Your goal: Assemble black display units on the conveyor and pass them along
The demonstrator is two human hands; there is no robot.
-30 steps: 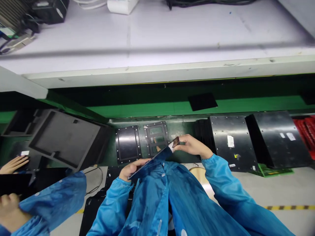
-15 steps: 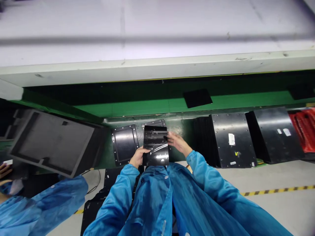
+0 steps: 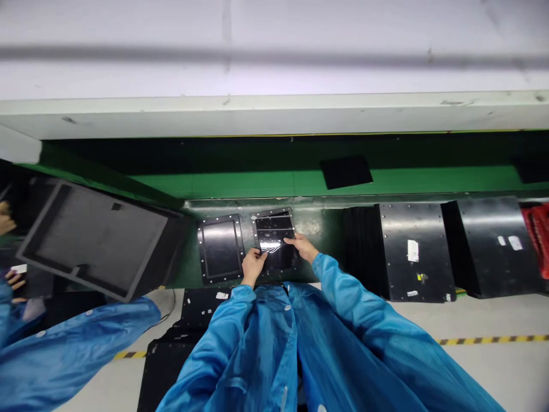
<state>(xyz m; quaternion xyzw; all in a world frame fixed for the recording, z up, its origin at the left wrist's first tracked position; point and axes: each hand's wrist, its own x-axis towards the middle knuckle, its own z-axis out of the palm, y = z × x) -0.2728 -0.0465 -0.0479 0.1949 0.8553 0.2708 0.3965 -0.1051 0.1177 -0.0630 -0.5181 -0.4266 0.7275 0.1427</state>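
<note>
Glossy panel (image 3: 279, 255) sits over the studded frame (image 3: 262, 214), long axis running near to far. Left of that frame, grey tray (image 3: 98, 234), then bordered plate (image 3: 222, 249); left hand (image 3: 253, 265) pinches the panel's left edge, right hand (image 3: 303, 248) its right; plate stack (image 3: 416, 277) stands right of the frame.

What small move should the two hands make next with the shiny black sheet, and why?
Perhaps gently line up the sheet with the frame beneath: the left hand and right hand both hold it, and the frame's studded top edge shows as a guide.
</note>
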